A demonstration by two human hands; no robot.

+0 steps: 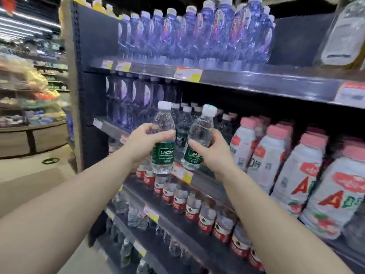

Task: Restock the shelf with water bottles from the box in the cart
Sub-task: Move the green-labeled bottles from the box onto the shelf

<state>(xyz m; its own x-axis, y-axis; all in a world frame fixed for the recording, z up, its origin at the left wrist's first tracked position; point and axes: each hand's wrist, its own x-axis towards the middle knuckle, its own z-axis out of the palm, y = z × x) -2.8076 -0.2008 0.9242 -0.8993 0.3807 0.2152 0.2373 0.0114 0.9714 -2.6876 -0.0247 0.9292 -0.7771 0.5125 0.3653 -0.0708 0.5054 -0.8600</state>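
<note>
Now each hand's grip holds one clear, green-labelled water bottle: left hand (145, 142), right hand (212, 153).

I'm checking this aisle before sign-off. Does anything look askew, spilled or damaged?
Nothing stands out. The only tilted bottle is in the right hand; the left hand holds its bottle upright. Shelved rows look upright, no spills visible.

The dark shelf (256, 82) is carrying blue-tinted bottles (197, 36) on top, green-label bottles (181, 125) and pink-capped white bottles (276, 155) midway, red-label bottles (197, 206) beneath.
</note>
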